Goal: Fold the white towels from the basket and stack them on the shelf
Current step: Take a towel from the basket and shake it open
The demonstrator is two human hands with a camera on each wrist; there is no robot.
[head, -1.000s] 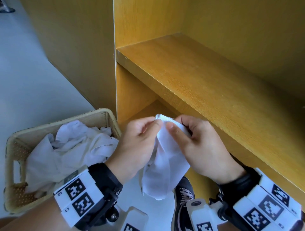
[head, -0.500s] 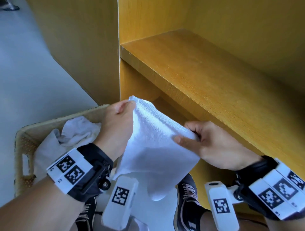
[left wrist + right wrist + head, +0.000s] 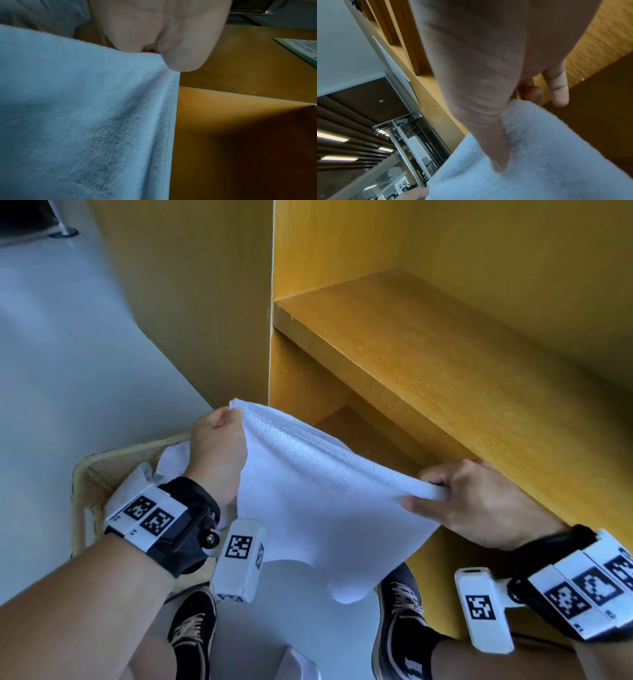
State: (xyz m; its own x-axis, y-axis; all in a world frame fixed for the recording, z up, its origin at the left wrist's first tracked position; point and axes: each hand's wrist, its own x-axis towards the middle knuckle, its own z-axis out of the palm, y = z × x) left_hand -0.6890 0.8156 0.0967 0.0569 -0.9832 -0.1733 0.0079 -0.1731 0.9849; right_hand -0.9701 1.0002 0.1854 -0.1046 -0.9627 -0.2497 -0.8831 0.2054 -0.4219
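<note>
A white towel [image 3: 318, 508] hangs spread between my two hands in front of the wooden shelf [image 3: 428, 364]. My left hand [image 3: 219, 450] pinches its upper left corner; up close the towel [image 3: 85, 121] drops from that hand [image 3: 164, 40]. My right hand [image 3: 479, 501] pinches the upper right corner just below the shelf's front edge; in the right wrist view the thumb [image 3: 489, 121] presses on the towel [image 3: 539, 155]. The wicker basket [image 3: 89, 474] at the lower left holds more white towels [image 3: 164, 470], mostly hidden behind my left wrist.
The shelf board is bare wood, with a lower compartment [image 3: 359, 436] beneath it and a side panel [image 3: 205, 302] to its left. Pale floor [image 3: 68, 354] lies on the left. My two dark shoes [image 3: 400, 611] stand below the hanging towel.
My hands have drawn apart, the left one up and to the left, the right one to the right. The bunched towel is now stretched out along its top hem.
</note>
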